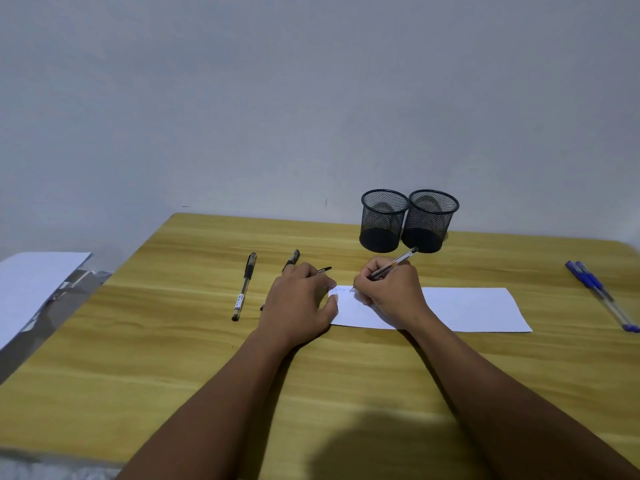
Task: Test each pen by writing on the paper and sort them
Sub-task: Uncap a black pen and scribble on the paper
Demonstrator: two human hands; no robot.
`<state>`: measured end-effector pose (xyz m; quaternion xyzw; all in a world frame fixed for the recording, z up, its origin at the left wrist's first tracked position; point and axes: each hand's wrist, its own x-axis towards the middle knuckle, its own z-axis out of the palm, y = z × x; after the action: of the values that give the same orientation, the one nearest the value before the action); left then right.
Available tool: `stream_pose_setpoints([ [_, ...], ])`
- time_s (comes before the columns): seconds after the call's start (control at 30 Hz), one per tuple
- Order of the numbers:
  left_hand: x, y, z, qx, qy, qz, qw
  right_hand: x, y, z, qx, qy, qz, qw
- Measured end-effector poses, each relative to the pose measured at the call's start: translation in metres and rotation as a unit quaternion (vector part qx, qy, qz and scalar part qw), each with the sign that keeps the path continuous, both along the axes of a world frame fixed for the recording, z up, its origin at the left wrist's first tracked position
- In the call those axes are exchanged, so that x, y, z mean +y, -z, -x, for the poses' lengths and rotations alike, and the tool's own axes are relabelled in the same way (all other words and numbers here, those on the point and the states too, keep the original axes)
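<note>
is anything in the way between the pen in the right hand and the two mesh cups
Nothing visible. The right hand grips the clear pen on the paper; only bare table separates it from the mesh pen cups behind.

This looked like a plain study desk in a home or small office. A wood-grain surface (173, 358) stood against a bare, pale wall (242, 98). Two black mesh pen cups (383, 221) stood side by side near its far edge, with black pens (244, 287), blue pens (602, 296) and white paper (478, 308) laid out.
</note>
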<state>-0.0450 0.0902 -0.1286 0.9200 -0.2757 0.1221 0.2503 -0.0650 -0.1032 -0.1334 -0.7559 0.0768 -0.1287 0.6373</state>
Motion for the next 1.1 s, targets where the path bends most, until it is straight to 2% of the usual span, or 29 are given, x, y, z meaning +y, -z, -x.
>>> stream_pose_setpoints([
  [0.53,0.0003,-0.0008,-0.0001,0.001,0.004,-0.001,1.000,-0.0001,0.0036,-0.0008,-0.012,0.018,-0.006,1.000],
  [1.1,-0.0005,-0.0009,0.0006,-0.006,0.002,0.001,1.000,0.0005,-0.0028,0.0055,0.001,0.037,0.032,0.999],
])
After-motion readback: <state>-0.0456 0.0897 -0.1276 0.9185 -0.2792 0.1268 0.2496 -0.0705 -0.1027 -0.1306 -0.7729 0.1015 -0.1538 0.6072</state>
